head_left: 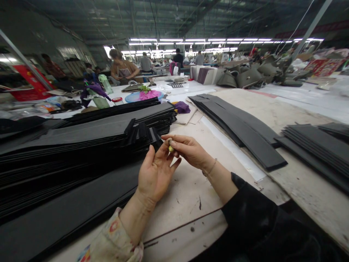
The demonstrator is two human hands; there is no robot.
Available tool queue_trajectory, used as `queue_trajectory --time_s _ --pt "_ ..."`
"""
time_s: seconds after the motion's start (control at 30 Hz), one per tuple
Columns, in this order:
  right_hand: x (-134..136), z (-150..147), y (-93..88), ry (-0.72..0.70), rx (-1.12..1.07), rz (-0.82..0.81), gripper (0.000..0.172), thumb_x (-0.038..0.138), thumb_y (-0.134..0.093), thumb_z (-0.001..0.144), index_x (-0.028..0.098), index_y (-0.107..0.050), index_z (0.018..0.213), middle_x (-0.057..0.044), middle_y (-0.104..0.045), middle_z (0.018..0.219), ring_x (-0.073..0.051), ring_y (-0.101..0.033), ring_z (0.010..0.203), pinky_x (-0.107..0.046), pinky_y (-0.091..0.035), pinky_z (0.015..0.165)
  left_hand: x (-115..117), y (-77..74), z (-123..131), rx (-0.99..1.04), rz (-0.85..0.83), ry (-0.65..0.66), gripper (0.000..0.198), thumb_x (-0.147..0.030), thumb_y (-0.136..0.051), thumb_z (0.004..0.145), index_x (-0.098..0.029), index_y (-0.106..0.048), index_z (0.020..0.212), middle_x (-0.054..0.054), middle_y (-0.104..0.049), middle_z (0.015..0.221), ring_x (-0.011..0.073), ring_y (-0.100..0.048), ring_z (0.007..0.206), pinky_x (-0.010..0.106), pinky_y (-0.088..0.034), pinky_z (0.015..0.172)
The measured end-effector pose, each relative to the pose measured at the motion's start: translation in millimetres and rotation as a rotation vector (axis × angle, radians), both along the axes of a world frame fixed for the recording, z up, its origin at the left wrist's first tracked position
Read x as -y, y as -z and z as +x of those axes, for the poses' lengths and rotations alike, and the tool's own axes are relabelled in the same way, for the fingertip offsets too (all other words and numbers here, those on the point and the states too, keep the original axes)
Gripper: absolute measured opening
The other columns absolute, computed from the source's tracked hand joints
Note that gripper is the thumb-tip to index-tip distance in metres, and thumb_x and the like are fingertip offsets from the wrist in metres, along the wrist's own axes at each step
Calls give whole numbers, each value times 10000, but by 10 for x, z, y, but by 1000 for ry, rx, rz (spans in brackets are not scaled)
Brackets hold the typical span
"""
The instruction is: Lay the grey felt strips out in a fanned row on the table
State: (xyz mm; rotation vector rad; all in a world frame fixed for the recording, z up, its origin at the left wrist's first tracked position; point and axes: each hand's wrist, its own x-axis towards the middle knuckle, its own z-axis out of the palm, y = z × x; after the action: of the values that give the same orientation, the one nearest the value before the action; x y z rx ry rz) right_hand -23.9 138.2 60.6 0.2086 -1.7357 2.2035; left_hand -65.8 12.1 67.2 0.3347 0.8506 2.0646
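My left hand is held palm up above the table, thumb and fingers apart. My right hand meets it at the fingertips, its thumb and fingers pinched on a small yellow thing. This yellow thing touches a finger of my left hand; it is too small and too covered to tell its kind. Just behind and left of my hands lies a tall pile of long dark grey strips with black edges. One broad grey strip lies along the near side of that pile.
More grey strips lie fanned out to the right, with another stack at the far right. The pale table has dark marks. Behind are a purple cloth, a green bottle and grey bag-like pieces. A person works farther back.
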Motion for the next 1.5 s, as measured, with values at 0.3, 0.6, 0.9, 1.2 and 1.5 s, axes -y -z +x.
queue_trajectory --time_s 0.3,0.6,0.9,1.2,1.5 --pt "26 -18 -23 -8 54 -146 305 401 -575 757 193 -656 965 35 -539 626 -51 -439 521 -174 -349 475 -12 23 -21 -34 9 21 464 -500 -294 854 -240 -656 983 30 -629 1011 171 -538 917 428 -359 943" --pt "41 -27 2 59 -21 35 235 353 -564 786 228 -635 973 34 -561 708 -56 -476 566 -181 -384 515 -6 23 8 -89 -4 -1 452 -496 -293 857 -250 -640 1008 33 -607 1064 178 -529 955 426 -366 945" --pt "-25 -5 18 34 -63 168 319 264 -583 767 235 -584 1084 28 -563 763 -74 -482 630 -192 -402 556 13 -26 -12 45 14 39 438 -484 -294 864 -255 -633 1023 17 -612 1073 185 -501 1023 426 -341 962" --pt "-29 16 -14 -9 -37 28 209 332 -574 786 207 -628 944 35 -550 699 -44 -420 534 -173 -327 470 12 -49 22 23 -10 52 483 -505 -286 858 -224 -667 952 27 -635 1042 197 -499 1028 414 -332 962" --pt "8 29 -36 74 -71 23 178 322 -655 714 177 -551 717 60 -518 632 -47 -432 523 -179 -337 487 -12 25 65 -175 -47 0 422 -483 -318 870 -249 -644 999 9 -524 1269 217 -292 1288 410 -275 1010"
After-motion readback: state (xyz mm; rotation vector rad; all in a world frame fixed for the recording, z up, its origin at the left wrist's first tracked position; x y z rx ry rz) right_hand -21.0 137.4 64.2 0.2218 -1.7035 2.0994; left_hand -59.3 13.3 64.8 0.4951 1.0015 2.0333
